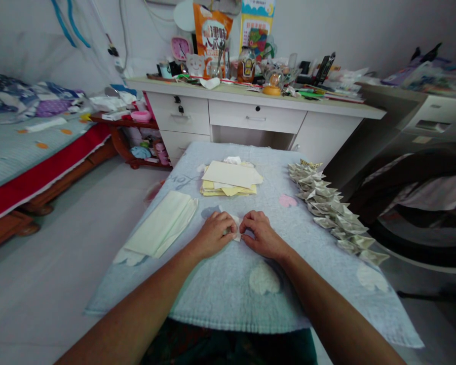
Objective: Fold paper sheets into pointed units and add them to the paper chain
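At the middle of the cloth-covered table, a small piece of pale paper (237, 229) stands between my hands, mostly hidden by the fingers. My left hand (217, 230) is closed on its left side, fingers curled. My right hand (261, 233) pinches its right edge between thumb and fingers. Just beyond lies a stack of cream and yellow paper sheets (231, 175). To the left rests a pile of long pale-green paper sheets (159, 225). Rows of folded paper pieces (334, 213) with pointed tips line the table's right side.
A light blue cloth (228, 299) with pale patches covers the table. Behind it stands a white desk (258, 109) crowded with jars, a snack bag (212, 38) and a pink clock (180, 48). A bed (30, 147) is at left, a washing machine (421, 177) at right.
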Tool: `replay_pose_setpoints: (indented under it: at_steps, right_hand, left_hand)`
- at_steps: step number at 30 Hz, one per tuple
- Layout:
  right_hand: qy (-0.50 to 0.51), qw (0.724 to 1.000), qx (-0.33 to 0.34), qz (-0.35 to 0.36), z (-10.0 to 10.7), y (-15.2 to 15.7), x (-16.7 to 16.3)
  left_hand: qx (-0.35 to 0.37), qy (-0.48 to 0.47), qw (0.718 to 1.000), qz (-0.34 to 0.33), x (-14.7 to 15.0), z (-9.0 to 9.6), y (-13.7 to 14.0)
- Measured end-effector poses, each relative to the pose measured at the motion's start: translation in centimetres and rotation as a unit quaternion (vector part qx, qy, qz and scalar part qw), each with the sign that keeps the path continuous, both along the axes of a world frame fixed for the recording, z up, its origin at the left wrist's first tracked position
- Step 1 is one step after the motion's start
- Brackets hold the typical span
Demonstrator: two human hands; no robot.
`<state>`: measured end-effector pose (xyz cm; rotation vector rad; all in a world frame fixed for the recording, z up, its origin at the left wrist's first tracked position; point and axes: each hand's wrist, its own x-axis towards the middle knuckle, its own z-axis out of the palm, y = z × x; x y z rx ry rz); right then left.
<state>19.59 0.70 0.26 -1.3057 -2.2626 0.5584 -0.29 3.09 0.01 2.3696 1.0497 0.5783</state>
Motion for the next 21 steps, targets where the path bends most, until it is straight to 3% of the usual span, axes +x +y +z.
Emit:
replay_pose_setpoints:
  at_steps: [21]
  right_hand:
    - [-0.024,1.0,-0.005,0.004,-0.16,0.07,-0.01]
  left_hand:
    - [-0.006,0.006,1.0,0.008,0.15,0.49,-0.23]
